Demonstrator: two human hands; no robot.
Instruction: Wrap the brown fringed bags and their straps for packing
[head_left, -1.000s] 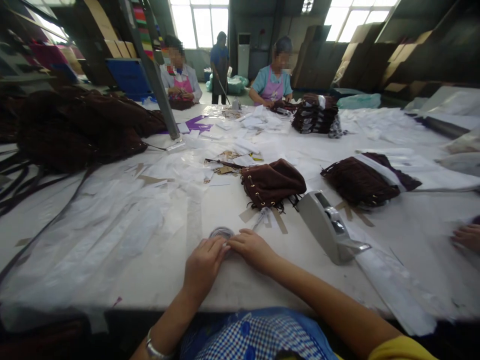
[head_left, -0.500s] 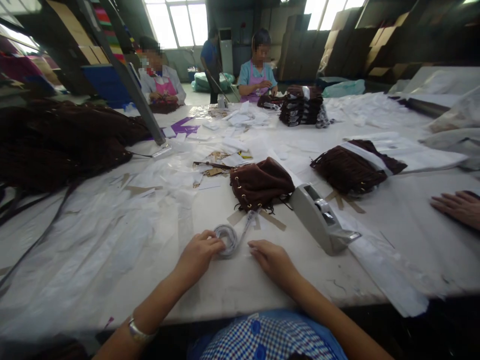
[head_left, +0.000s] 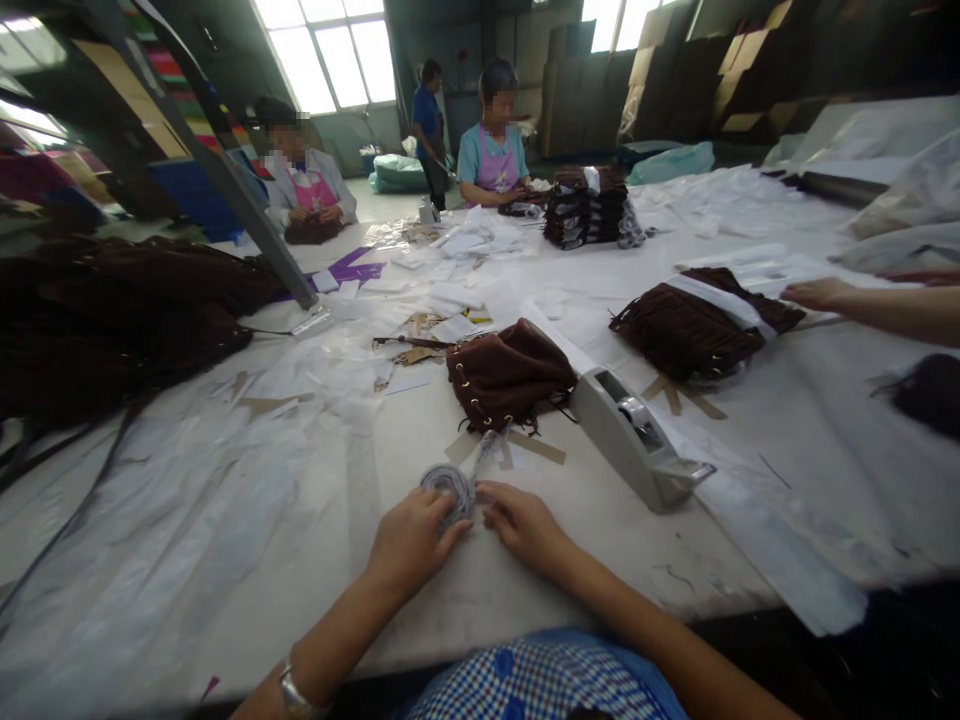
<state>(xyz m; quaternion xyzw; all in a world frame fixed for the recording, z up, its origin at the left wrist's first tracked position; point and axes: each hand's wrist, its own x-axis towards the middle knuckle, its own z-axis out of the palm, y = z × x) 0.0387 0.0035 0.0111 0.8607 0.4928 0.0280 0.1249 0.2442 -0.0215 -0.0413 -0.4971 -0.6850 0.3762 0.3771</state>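
A coil of pale, plastic-wrapped strap (head_left: pixel 448 484) lies on the white table in front of me, its tail running up to a dark brown drawstring bag (head_left: pixel 511 374) with gold eyelets. My left hand (head_left: pixel 417 530) grips the coil's near side, fingertips inside the ring and thumb on its lower right. Close by on the right, my right hand (head_left: pixel 523 522) has its curled fingers at the coil's right edge, near the tail; whether they pinch it is too small to tell. A grey tape dispenser (head_left: pixel 637 440) stands right of the bag.
Brown fringed bags (head_left: pixel 705 325) lie at right, where another person's arm (head_left: pixel 862 300) reaches in. A dark heap of bags (head_left: pixel 112 320) and a slanted metal post (head_left: pixel 247 200) stand left. Plastic sleeves (head_left: pixel 217 530) cover the left side. People work across the table.
The coil has turned slightly under my left hand, whose thumb now reaches its right side. My right hand has come closer to it. At right, the other person's hand has moved to behind the fringed bags.
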